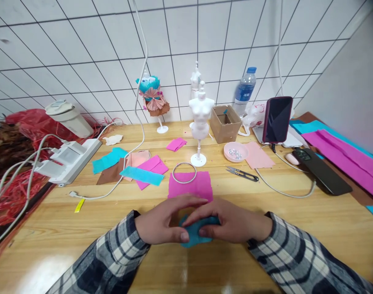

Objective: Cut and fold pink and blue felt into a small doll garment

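Observation:
Both of my hands meet near the front of the wooden table (pixel 266 228), pinching a small teal piece of paper (pixel 194 234) between them. My left hand (pixel 163 222) grips its left side with thumb and fingers closed. My right hand (pixel 232 222) grips its right side the same way. Just beyond my fingers lies a magenta paper square (pixel 191 185) with a metal ring (pixel 184 172) resting on its far edge. A white mini mannequin (pixel 200 122) stands upright behind the ring.
Small snips (pixel 243 174), a pink dish of beads (pixel 235 152), a cardboard box (pixel 225 122), a water bottle (pixel 244 90) and a propped phone (pixel 277 119) sit right of centre. A second phone (pixel 323 171) lies flat. Paper scraps (pixel 137 167), a power strip (pixel 70 159) and cables lie left.

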### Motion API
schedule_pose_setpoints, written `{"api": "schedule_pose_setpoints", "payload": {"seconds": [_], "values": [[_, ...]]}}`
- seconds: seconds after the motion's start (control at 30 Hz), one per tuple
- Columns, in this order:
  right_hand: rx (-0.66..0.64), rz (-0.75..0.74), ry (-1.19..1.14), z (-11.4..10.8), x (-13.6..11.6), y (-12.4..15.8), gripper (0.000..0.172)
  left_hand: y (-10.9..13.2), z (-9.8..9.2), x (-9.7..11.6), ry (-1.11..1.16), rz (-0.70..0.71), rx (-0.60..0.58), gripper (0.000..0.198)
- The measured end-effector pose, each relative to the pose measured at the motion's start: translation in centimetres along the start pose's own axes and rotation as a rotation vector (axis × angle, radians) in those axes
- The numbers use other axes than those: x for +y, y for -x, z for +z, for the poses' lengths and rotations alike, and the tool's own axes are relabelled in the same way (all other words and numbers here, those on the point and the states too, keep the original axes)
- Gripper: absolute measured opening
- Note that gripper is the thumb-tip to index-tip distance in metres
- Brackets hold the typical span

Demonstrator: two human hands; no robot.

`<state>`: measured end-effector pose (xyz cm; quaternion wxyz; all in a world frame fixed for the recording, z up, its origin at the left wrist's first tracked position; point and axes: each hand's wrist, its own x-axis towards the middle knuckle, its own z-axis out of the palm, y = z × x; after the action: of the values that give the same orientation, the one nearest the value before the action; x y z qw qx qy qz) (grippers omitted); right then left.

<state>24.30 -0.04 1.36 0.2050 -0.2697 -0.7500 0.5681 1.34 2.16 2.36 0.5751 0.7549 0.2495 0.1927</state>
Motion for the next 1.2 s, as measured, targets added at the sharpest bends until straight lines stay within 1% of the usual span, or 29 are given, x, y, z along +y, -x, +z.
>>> {"api": "schedule_pose_setpoints", "payload": {"seconds": [0.07,0.13,0.17,0.27,0.37,0.43,0.5,0.57,0.73,0.87,1.0,1.1,1.2], "values": [[0.042,0.022,-0.014,-0.4,0.2,0.0,0.032,-0.2,0.3,-0.4,0.039,-0.109,-0.011,0.05],[0.084,0.096,-0.012,-1.0,0.5,0.0,0.031,-0.1,-0.3,-0.9,0.032,-0.223,0.022,0.031],[0.095,0.145,-0.007,-1.2,0.8,0.1,0.032,0.1,-0.8,-1.1,0.016,-0.265,0.032,0.025],[0.134,0.261,0.071,-1.5,1.4,0.0,0.036,0.4,-2.3,-1.2,-0.054,-0.314,0.036,0.023],[0.151,0.292,0.216,-1.3,1.9,-0.2,0.031,0.6,-3.0,-1.4,-0.179,-0.321,0.03,0.018],[0.157,0.311,0.276,-1.1,2.2,-0.3,0.026,0.6,-3.1,-1.7,-0.271,-0.315,0.052,0.016],[0.187,0.332,0.326,-1.1,2.5,-0.5,0.019,0.6,-3.1,-2.2,-0.345,-0.319,0.083,0.017],[0.212,0.343,0.374,-1.2,2.8,-0.5,0.016,0.6,-3.1,-2.7,-0.405,-0.338,0.087,0.018],[0.21,0.341,0.479,-1.4,3.0,-0.6,0.019,0.8,-3.5,-3.3,-0.484,-0.362,0.053,0.02],[0.235,0.359,0.65,-1.1,2.7,-0.6,0.021,0.8,-3.5,-3.3,-0.542,-0.354,0.082,0.021],[0.25,0.379,0.75,-0.8,2.4,-0.6,0.024,0.8,-3.4,-3.2,-0.582,-0.32,0.096,0.02],[0.261,0.399,0.769,-0.8,2.4,-0.6,0.025,0.8,-3.5,-3.0,-0.596,-0.289,0.112,0.023],[0.26,0.413,0.78,-0.8,2.5,-0.7,0.025,0.8,-3.8,-2.8,-0.676,-0.223,0.154,0.024]]}}
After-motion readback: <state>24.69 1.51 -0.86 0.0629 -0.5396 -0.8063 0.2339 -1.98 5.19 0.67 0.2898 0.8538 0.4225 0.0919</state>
